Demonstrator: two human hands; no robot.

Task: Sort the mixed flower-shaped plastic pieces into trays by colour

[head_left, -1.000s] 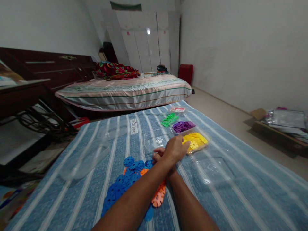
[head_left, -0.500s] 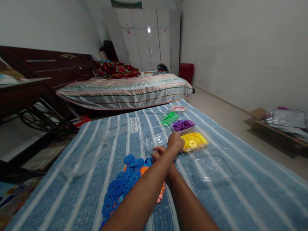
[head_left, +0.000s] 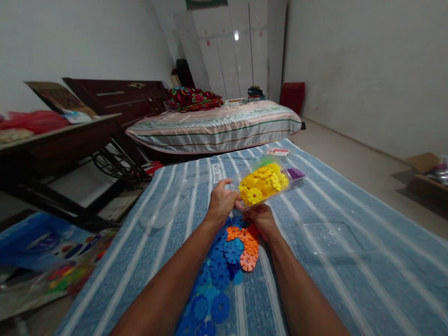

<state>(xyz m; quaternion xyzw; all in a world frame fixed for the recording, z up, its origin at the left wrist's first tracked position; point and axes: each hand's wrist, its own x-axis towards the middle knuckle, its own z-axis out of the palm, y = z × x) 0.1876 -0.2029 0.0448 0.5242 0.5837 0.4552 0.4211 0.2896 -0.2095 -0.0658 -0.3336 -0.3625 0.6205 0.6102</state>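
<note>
A clear plastic box (head_left: 234,183) of yellow flower-shaped plastic discs (head_left: 268,184) is tilted toward me above the bed cover. My left hand (head_left: 224,201) grips its left end, thumb at the near corner. My right hand (head_left: 262,218) holds its near lower edge, the fingers partly hidden beneath. Just below my hands lies a pile of blue discs (head_left: 219,270), with orange discs (head_left: 249,240) on its right side. Behind the lifted box, purple discs (head_left: 296,173) and a few green discs (head_left: 268,161) show in part.
Striped blue cloth (head_left: 336,289) covers the surface. Clear plastic lids (head_left: 334,238) lie to the right, with clear containers (head_left: 164,212) to the left. A packet with a red label (head_left: 278,152) sits at the far edge. Beyond stands a second bed (head_left: 224,126); a table (head_left: 63,130) is at left.
The yellow box has come up off the cloth and moved left, over the pile. My arms, crossed before, are now apart with both hands on the box. The view has turned left.
</note>
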